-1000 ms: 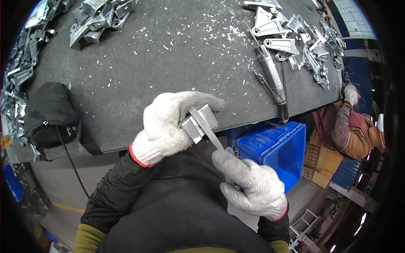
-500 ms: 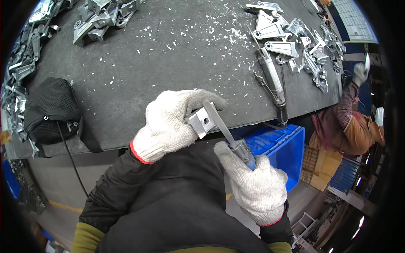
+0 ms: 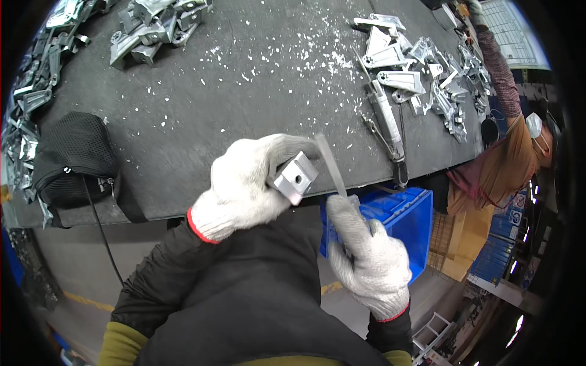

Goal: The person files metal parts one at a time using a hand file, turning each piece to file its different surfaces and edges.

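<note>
My left hand [image 3: 244,183], in a white knit glove with a red cuff edge, is closed around a silver metal bracket [image 3: 297,178]. The bracket's squared end, with a round hole in it, sticks out toward the right. In the same kind of glove, my right hand [image 3: 373,265] grips a flat file [image 3: 332,168]; its long grey blade points up and away, and the handle is hidden by my fingers. The blade stands a little to the right of the bracket, apart from it. Both hands are at the near edge of the dark worktable [image 3: 177,122].
A slim air tool [image 3: 386,116] lies on the table beside a pile of metal brackets [image 3: 421,67]. More brackets [image 3: 160,27] lie far left. A black mesh bag [image 3: 76,158] with a cable sits left. A blue bin [image 3: 422,229] stands below the edge; a co-worker [image 3: 497,158] is at right.
The file has moved right, off the bracket's end. The bracket has turned slightly in my left hand. The co-worker's arm now reaches toward the table's far end.
</note>
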{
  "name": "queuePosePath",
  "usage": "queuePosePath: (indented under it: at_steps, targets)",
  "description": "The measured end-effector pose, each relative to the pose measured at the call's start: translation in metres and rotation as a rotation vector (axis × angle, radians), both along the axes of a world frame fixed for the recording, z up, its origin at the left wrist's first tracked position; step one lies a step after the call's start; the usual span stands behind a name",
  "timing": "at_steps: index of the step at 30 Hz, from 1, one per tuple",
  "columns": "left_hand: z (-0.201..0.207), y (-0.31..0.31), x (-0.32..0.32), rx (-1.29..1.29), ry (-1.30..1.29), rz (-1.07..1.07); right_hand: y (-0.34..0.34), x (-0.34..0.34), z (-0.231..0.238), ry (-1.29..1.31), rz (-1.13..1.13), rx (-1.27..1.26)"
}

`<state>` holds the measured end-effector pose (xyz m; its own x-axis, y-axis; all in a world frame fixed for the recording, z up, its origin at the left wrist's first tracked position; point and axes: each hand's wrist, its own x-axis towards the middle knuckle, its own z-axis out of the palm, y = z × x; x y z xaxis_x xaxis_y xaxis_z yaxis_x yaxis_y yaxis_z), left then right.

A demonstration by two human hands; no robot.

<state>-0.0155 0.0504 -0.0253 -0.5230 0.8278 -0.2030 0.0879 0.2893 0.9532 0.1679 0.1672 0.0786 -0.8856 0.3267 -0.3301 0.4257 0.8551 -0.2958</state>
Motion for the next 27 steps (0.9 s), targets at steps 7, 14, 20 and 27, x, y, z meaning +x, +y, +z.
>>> queuePosePath:
  at_steps: [7, 14, 20, 27]
  targets:
    - [0.006, -0.012, 0.000, 0.288, -0.066, 0.149, 0.004, 0.028, -0.024, 0.400, -0.225, -0.472]
    - [0.012, -0.009, 0.012, 0.248, 0.038, 0.110, -0.002, 0.022, -0.021, 0.277, -0.173, -0.503]
    - [-0.010, -0.011, 0.020, 0.274, 0.122, 0.149, -0.001, 0.010, -0.012, 0.153, -0.017, -0.345]
    - [-0.016, -0.011, 0.023, 0.234, 0.065, 0.227, -0.006, 0.004, -0.014, 0.003, -0.051, -0.380]
